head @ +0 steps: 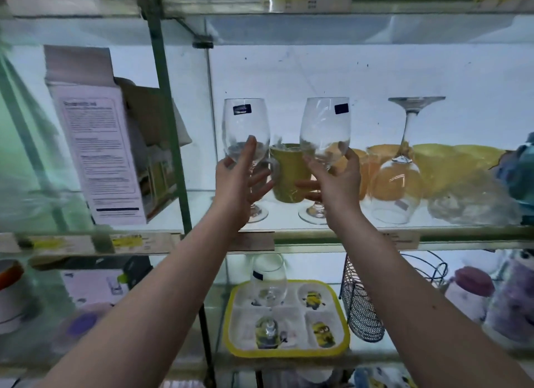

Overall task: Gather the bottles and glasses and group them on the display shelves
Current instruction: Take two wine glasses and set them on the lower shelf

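My L fingers (258,182) are spread and cupped round the bottom of the bowl of the L glass (245,122), thumb up against the front of the bowl. So the L hand (239,182) grips it low, just above the stem. R fingers (306,184) do the same on the R glass (323,122): curled under the bowl, thumb on its right side, R hand (336,182) wrapped there.

Both glasses are upright, side by side but apart, each w/ a dark sticker near the rim. Their feet look to be on the middle glass shelf (462,230), tho my wrists hide part of each foot, so can't tell for sure.

Green mug (286,174) sits behind, btwn the two. To the R an upturned glass (397,185) stands on its rim, w/ orange cups (375,153) and yellow bowls (450,162) behind it. Far L on the same shelf: an open white box (98,156).

Shelf below: another glass (268,280) stands on a yellow-rimmed tray (289,351), wire basket (361,315) beside the tray.
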Demonstrator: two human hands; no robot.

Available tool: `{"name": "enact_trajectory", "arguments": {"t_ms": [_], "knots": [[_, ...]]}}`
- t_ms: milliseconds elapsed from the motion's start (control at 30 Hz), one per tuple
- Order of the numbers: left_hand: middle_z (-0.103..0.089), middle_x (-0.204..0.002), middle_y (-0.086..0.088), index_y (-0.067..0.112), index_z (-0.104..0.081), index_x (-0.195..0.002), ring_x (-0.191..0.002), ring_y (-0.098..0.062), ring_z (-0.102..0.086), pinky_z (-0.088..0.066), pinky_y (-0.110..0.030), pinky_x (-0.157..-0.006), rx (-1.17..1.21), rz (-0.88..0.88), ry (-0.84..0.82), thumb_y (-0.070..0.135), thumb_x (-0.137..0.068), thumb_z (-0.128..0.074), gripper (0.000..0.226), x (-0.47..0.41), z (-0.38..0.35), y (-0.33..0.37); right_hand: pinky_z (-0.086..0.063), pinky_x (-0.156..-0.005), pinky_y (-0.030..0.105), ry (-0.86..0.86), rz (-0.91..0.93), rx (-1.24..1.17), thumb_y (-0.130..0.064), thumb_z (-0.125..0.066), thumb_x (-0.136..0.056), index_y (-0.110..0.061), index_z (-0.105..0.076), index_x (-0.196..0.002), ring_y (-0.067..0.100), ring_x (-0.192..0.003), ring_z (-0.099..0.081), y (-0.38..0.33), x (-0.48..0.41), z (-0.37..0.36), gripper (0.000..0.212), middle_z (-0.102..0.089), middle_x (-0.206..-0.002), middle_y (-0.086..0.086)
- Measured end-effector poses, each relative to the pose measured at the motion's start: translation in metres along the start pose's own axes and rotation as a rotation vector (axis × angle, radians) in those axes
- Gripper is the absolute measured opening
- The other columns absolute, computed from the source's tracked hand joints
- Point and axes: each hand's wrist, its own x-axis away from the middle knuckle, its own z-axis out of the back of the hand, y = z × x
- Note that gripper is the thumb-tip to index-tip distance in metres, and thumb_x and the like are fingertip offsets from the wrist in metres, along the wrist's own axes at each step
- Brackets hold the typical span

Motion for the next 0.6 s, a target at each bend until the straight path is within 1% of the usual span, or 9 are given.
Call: {"name": "enact_trajectory", "arguments": {"t_ms": [67,133,167,200,300,333,433,533,600], "knots": [[-0.067,-0.102,-0.011,0.012,-0.053,-0.117,-0.088,-0.023,-0.068,-0.057,-0.032,-0.066,-0.007,-0.003,-0.027,0.041,-0.086,-0.063,0.044,-0.001,0.004,0.000,-0.056,-0.053,0.032,0.006,0.019,-0.076,-0.019,-0.077,-0.078,-0.028,-0.034,-0.134,0.026,-0.064,-0.071,0.000,0.004,-0.001,0.071,-0.048,-0.135,0.013],[-0.068,-0.095,-0.011,0.011,-0.053,-0.116,-0.079,-0.021,-0.069,-0.055,-0.034,-0.075,-0.024,-0.032,-0.006,0.038,-0.088,-0.061,0.040,-0.001,0.004,-0.003,-0.059,-0.060,0.036,0.009,0.040,-0.103,-0.019,-0.079,-0.075,-0.028,-0.036,-0.133,0.032,-0.079,-0.070,0.000,0.007,-0.002,0.072,-0.046,-0.136,0.016],[-0.068,-0.096,-0.012,0.010,-0.050,-0.118,-0.078,-0.020,-0.069,-0.055,-0.035,-0.077,-0.022,-0.037,-0.011,0.038,-0.088,-0.061,0.043,0.000,0.005,-0.002,-0.059,-0.061,0.036,0.018,0.059,-0.097,-0.022,-0.080,-0.073,-0.030,-0.038,-0.131,0.037,-0.091,-0.068,-0.002,0.011,-0.003,0.073,-0.045,-0.137,0.016],[-0.068,-0.099,-0.012,0.009,-0.048,-0.119,-0.077,-0.020,-0.069,-0.056,-0.033,-0.076,-0.016,-0.042,-0.015,0.037,-0.089,-0.061,0.043,0.002,0.006,-0.001,-0.058,-0.062,0.034,0.019,0.067,-0.098,-0.022,-0.080,-0.072,-0.030,-0.038,-0.131,0.038,-0.096,-0.066,-0.002,0.013,-0.004,0.073,-0.046,-0.137,0.017],[-0.065,-0.095,-0.005,0.013,-0.043,-0.117,-0.078,-0.017,-0.069,-0.058,-0.027,-0.073,0.002,-0.072,-0.035,0.034,-0.090,-0.059,0.038,0.006,0.006,-0.001,-0.058,-0.061,0.030,0.024,0.093,-0.097,-0.013,-0.076,-0.078,-0.030,-0.037,-0.130,0.028,-0.074,-0.069,-0.007,0.021,-0.004,0.066,-0.049,-0.132,0.021],[-0.064,-0.095,-0.003,0.013,-0.042,-0.119,-0.080,-0.017,-0.069,-0.058,-0.026,-0.073,0.014,-0.080,-0.050,0.034,-0.090,-0.059,0.039,0.009,0.007,-0.001,-0.058,-0.062,0.028,0.027,0.107,-0.102,-0.012,-0.075,-0.079,-0.032,-0.037,-0.128,0.029,-0.076,-0.069,-0.007,0.023,-0.004,0.066,-0.050,-0.131,0.021],[-0.063,-0.102,-0.004,0.013,-0.041,-0.119,-0.084,-0.017,-0.069,-0.057,-0.023,-0.072,0.029,-0.122,-0.094,0.030,-0.091,-0.058,0.037,0.014,0.009,-0.003,-0.058,-0.065,0.026,0.032,0.136,-0.083,-0.011,-0.076,-0.077,-0.035,-0.037,-0.126,0.042,-0.105,-0.061,-0.007,0.029,-0.006,0.067,-0.050,-0.131,0.021],[-0.061,-0.117,-0.012,0.017,-0.040,-0.118,-0.088,-0.015,-0.070,-0.056,-0.023,-0.075,0.024,-0.154,-0.127,0.033,-0.088,-0.060,0.039,0.020,0.012,-0.005,-0.056,-0.064,0.024,0.045,0.145,-0.084,-0.007,-0.075,-0.078,-0.036,-0.037,-0.124,0.043,-0.107,-0.060,-0.011,0.038,-0.010,0.066,-0.053,-0.126,0.023],[-0.060,-0.119,-0.012,0.020,-0.044,-0.113,-0.087,-0.014,-0.070,-0.056,-0.024,-0.078,0.033,-0.189,-0.138,0.031,-0.088,-0.060,0.032,0.025,0.012,-0.004,-0.058,-0.071,0.028,0.038,0.166,-0.075,-0.007,-0.075,-0.078,-0.037,-0.037,-0.123,0.041,-0.108,-0.060,-0.016,0.043,-0.011,0.067,-0.053,-0.125,0.021]]}}
